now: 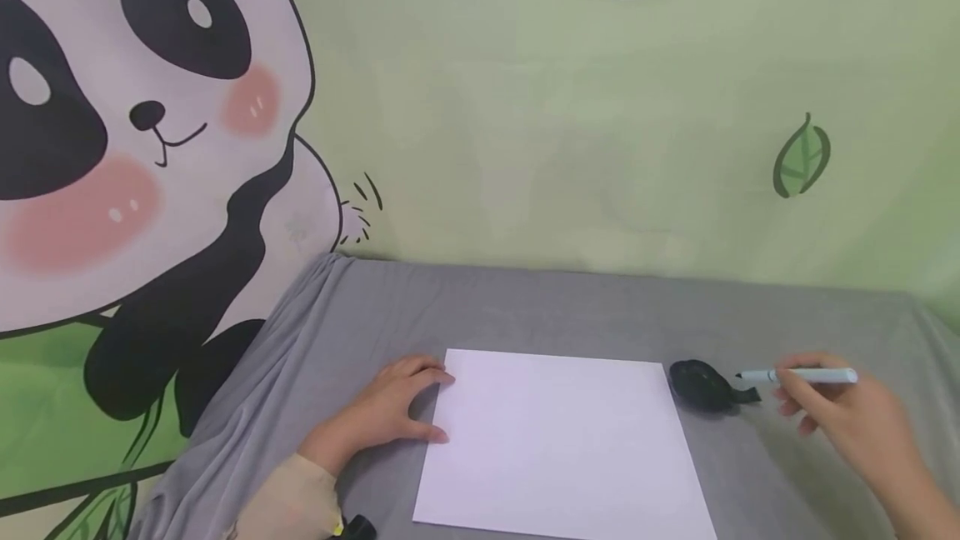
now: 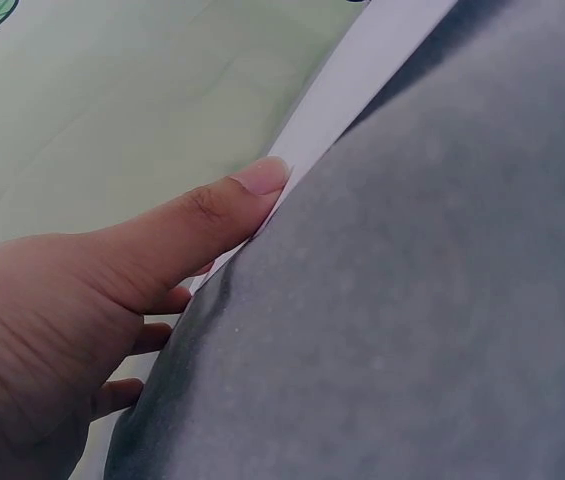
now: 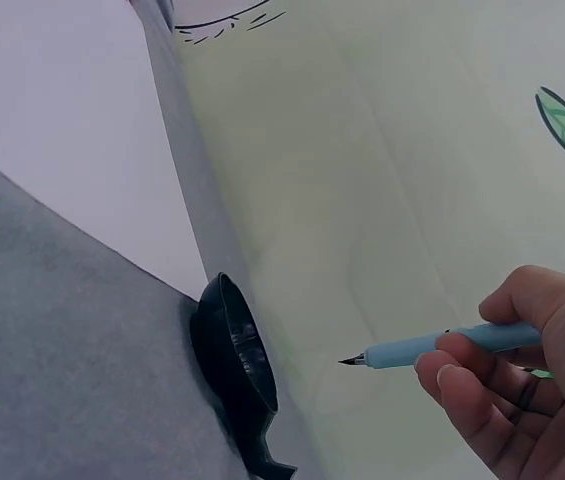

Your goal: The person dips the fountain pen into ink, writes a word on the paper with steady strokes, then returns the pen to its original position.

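A blue brush pen (image 1: pixel 821 375), pinched in the right hand (image 1: pixel 858 419), points left near a black dish (image 1: pixel 699 386) just beside a white sheet's (image 1: pixel 555 448) right edge. The left hand (image 1: pixel 393 405), thumb and fingers spread, touches the sheet's left edge; gray cloth (image 1: pixel 540 302) stretches behind.

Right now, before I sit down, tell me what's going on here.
A person's right-hand grip holds a light-blue, slender pen with a dark tip, raised clear of the paper. The left-hand grip rests at the left edge of a white, flat sheet of paper, with no marks visible on it. A black, oval dish with a short handle sits beside the paper's far right corner, on the grey cloth; the pen's tip points toward it.
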Demonstrator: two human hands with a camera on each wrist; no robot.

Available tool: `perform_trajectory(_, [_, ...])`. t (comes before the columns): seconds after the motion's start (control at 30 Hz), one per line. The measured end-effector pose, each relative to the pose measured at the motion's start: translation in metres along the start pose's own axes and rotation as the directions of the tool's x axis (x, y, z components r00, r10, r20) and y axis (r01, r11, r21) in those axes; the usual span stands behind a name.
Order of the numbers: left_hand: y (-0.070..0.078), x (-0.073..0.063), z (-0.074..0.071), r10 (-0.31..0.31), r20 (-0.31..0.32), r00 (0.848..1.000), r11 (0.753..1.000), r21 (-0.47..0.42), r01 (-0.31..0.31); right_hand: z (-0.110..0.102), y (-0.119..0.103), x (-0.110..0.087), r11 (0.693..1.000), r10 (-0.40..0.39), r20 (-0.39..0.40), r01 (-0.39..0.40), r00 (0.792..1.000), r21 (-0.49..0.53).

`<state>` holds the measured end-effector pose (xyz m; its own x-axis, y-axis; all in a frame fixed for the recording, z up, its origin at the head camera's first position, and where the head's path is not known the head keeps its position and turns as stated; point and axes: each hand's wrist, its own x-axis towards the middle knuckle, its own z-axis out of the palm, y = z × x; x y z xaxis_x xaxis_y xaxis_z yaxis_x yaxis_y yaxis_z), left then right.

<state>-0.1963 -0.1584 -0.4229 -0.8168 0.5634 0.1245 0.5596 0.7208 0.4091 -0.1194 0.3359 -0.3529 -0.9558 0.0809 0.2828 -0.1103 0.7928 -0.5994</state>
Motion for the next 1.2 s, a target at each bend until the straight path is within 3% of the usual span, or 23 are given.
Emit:
perform_trajectory(0.37, [-0.002,0.0,0.002,0.012,-0.01,1.0,1.0,0.004,-0.012,0.004,-0.008,0.011,1.0,-0.016,0.011,0.016,1.0,0.012])
perform_trajectory(0.7, [-0.003,-0.001,0.002,0.019,-0.019,1.0,1.0,0.0,-0.019,0.02,-0.007,0.017,0.975,-0.06,0.002,0.058,0.998,0.213])
perform_trajectory(0.93, [-0.003,-0.001,0.003,0.037,-0.034,0.999,0.999,0.011,-0.036,0.035,0.002,0.012,0.938,-0.008,0.022,0.0,1.0,0.346])
perform_trajectory(1.2, [-0.004,-0.003,0.003,0.048,-0.046,0.998,0.999,-0.007,-0.048,0.055,0.014,0.011,0.929,0.044,-0.049,-0.023,0.998,0.369])
